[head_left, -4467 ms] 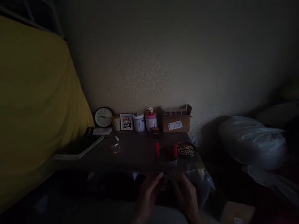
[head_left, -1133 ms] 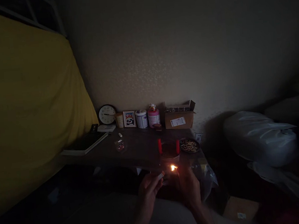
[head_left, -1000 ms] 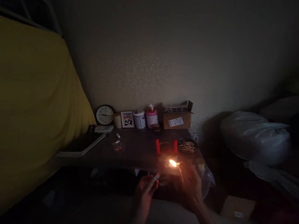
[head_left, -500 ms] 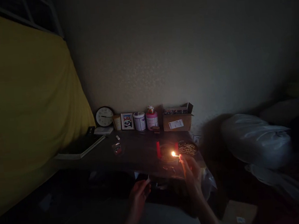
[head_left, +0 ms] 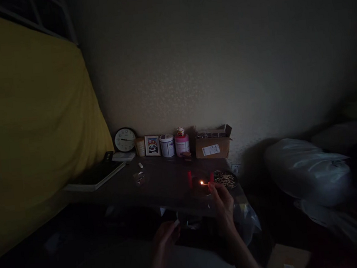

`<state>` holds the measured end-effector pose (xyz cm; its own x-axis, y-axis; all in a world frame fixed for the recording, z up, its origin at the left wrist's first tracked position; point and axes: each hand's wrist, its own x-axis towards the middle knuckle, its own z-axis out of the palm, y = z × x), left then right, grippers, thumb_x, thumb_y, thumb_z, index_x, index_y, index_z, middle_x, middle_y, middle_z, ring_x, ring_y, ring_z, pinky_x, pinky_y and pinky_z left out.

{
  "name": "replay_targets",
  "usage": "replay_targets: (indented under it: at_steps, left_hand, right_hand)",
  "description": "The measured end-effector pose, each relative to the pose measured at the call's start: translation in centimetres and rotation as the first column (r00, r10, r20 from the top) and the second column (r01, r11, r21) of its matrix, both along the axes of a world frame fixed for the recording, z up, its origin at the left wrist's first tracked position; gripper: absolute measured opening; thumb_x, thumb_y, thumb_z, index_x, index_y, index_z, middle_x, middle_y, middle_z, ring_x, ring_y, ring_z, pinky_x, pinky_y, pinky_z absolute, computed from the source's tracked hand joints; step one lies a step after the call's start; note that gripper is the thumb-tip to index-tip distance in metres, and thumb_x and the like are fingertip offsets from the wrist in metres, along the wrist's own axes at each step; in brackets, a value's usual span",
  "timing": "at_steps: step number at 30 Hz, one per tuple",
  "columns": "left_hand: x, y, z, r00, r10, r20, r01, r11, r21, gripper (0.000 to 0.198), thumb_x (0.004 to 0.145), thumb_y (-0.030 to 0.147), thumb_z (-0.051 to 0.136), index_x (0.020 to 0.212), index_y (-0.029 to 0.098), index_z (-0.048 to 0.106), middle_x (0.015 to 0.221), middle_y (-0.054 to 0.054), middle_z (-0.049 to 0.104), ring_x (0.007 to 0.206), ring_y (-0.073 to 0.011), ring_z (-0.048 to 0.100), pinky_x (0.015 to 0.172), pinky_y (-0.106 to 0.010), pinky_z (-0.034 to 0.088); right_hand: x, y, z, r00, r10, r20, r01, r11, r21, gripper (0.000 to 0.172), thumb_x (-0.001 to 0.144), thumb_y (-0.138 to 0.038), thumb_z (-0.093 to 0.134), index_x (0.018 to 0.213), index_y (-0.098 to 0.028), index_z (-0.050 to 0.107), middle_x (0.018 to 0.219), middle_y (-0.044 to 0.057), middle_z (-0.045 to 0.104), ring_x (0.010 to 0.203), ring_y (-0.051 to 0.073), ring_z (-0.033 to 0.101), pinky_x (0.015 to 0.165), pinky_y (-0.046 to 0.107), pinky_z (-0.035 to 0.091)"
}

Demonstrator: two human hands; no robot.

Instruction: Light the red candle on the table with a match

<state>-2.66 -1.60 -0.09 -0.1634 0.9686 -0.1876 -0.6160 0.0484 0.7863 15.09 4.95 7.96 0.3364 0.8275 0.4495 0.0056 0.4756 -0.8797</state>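
My right hand (head_left: 222, 201) is closed in a pinch on a lit match (head_left: 205, 184), which points left with a small flame at its tip. The flame is between two upright red candles (head_left: 190, 178), over a dim round dish on the table. Behind my fingers is the other red candle (head_left: 211, 176). A dark round dish of matchsticks (head_left: 225, 179) lies just right of it. My left hand (head_left: 166, 237) is lower, before the table's front edge, its fingers closed on something small and pale that I cannot make out in the dark.
Along the wall stand a clock (head_left: 125, 139), a panda picture (head_left: 152, 145), two canisters (head_left: 167, 146) and an open cardboard box (head_left: 211, 147). A clear packet (head_left: 140, 178) lies on the dark table (head_left: 166, 174). White plastic bags (head_left: 307, 172) are at the right; a yellow curtain (head_left: 36, 121) hangs left.
The match flame has shrunk and the scene is darker. My right hand has moved slightly left with the match. My left hand has shifted slightly lower.
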Motion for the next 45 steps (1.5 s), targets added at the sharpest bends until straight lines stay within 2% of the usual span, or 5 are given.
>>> replay_targets:
  at_steps: [7,16,25,38,45]
  left_hand:
    - [-0.2,0.2,-0.8,1.0,-0.018,-0.017,0.018,1.0,0.022,0.023,0.056,0.03,0.078,0.073,0.018,0.069,0.077,-0.003,0.069,0.079,-0.0174,0.063,0.072,-0.026,0.048]
    - [0.0,0.3,-0.5,0.999,0.0,-0.047,0.0,1.0,0.013,0.024,0.055,0.031,0.078,0.073,0.018,0.068,0.077,-0.004,0.069,0.082,-0.0199,0.063,0.074,-0.029,0.047]
    - [-0.2,1.4,-1.9,1.0,0.015,-0.018,-0.015,1.0,0.001,0.026,0.05,0.031,0.081,0.068,0.018,0.068,0.069,-0.002,0.069,0.072,-0.0176,0.064,0.067,-0.027,0.047]
    - [0.2,0.3,0.0,0.996,0.01,-0.09,-0.009,1.0,0.015,0.027,0.056,0.037,0.076,0.073,0.018,0.069,0.081,-0.006,0.069,0.087,-0.0245,0.062,0.079,-0.033,0.048]
    - [0.2,0.2,0.7,0.995,0.001,-0.096,-0.002,1.0,-0.017,0.026,0.055,0.035,0.076,0.074,0.019,0.069,0.081,-0.005,0.069,0.087,-0.0244,0.063,0.078,-0.033,0.048]
  right_hand:
    - [-0.7,1.8,-0.3,0.998,0.042,-0.054,-0.042,0.999,0.014,0.025,0.071,-0.041,0.064,0.074,-0.016,0.064,0.069,0.002,0.062,0.067,0.016,0.055,0.061,0.026,0.044]
    - [-1.5,3.1,-0.1,0.986,0.111,-0.121,-0.11,0.994,0.01,0.023,0.068,-0.039,0.067,0.075,-0.017,0.063,0.074,0.003,0.066,0.069,0.017,0.06,0.063,0.028,0.048]
    - [-1.8,4.1,0.4,0.986,0.133,-0.106,-0.133,0.991,0.004,0.025,0.067,-0.042,0.066,0.072,-0.018,0.061,0.069,0.001,0.064,0.065,0.016,0.059,0.06,0.027,0.047]
    - [-2.7,6.1,1.2,0.998,0.048,0.034,-0.048,0.999,-0.003,0.024,0.07,-0.041,0.063,0.071,-0.017,0.064,0.069,0.001,0.064,0.068,0.017,0.058,0.064,0.027,0.044]
    - [-2.9,7.0,0.6,0.997,0.035,0.073,-0.033,0.999,-0.023,0.027,0.07,-0.044,0.062,0.072,-0.017,0.065,0.069,0.002,0.065,0.068,0.017,0.058,0.065,0.027,0.043]
